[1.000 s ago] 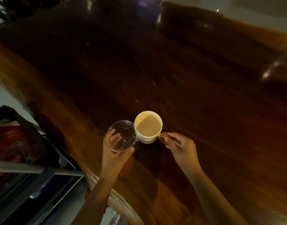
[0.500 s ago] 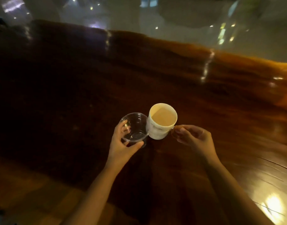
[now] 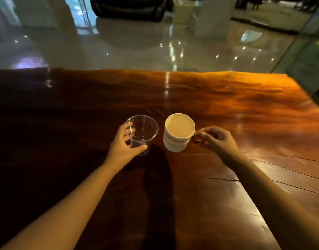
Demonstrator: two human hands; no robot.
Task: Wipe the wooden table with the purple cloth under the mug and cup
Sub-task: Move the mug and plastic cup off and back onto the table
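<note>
A clear plastic cup [image 3: 146,129] and a white mug [image 3: 178,132] stand side by side, a small gap apart, in the middle of the dark polished wooden table [image 3: 227,109]. My left hand [image 3: 124,143] wraps the cup from its left side. The mug's handle is pinched in the fingers of my right hand [image 3: 216,139]. Whether the two rest on the wood or hover just above it I cannot tell. No purple cloth is in view.
The table's far edge runs across the view, with a glossy tiled floor [image 3: 137,47] beyond it. A glass panel [image 3: 303,56] stands past the table's right corner. Cracks run through the wood at the right [image 3: 281,170].
My view has tilted up and the far floor has come into sight. Both hands keep their hold, and the cup and mug now sit a little apart instead of touching.
</note>
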